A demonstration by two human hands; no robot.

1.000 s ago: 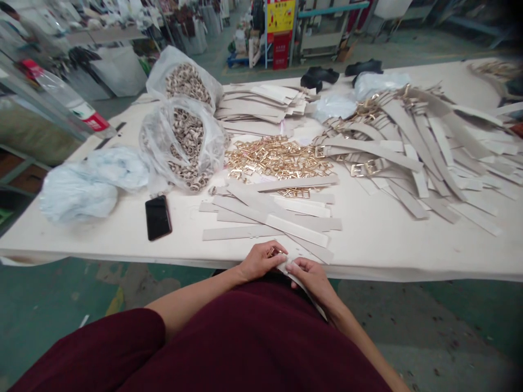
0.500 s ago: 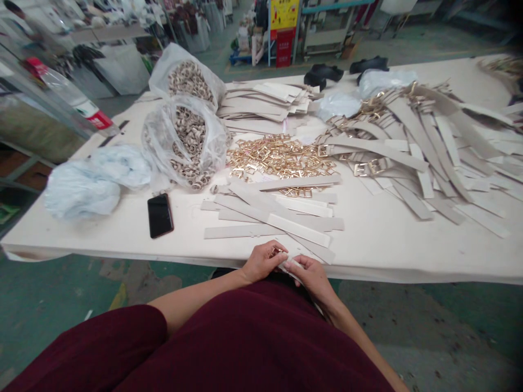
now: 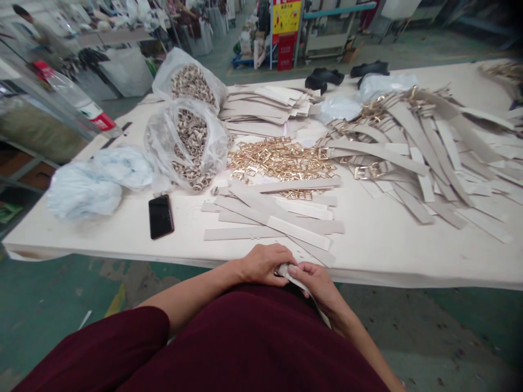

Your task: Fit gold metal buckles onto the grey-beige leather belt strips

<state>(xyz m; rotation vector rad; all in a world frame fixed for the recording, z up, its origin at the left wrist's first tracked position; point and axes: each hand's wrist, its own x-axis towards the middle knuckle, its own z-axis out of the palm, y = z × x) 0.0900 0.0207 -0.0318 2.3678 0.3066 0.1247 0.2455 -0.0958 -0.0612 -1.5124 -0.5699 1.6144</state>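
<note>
Head camera looked down at both hands working at the near edge of the white table (image 3: 388, 245). The left hand (image 3: 263, 264) was curled shut, fingers folded over one end of a pale strap (image 3: 304, 287), and whatever small part sat inside that grip was hidden, possibly a buckle. The right hand (image 3: 316, 280) pinched the same strap just beside the left, thumb on top, and the strap's free end ran down past the wrist over the dark red clothing (image 3: 253, 343).

Just beyond the hands lay a loose stack of strips (image 3: 278, 215), and behind it a heap of gold buckles (image 3: 281, 159). A black phone (image 3: 160, 216) lay flat to the left of the strips. Two clear bags of small loops (image 3: 190, 142) stood further back on the left, beside crumpled pale plastic (image 3: 87, 185). A large pile of finished straps (image 3: 412, 141) spread across the right side.
</note>
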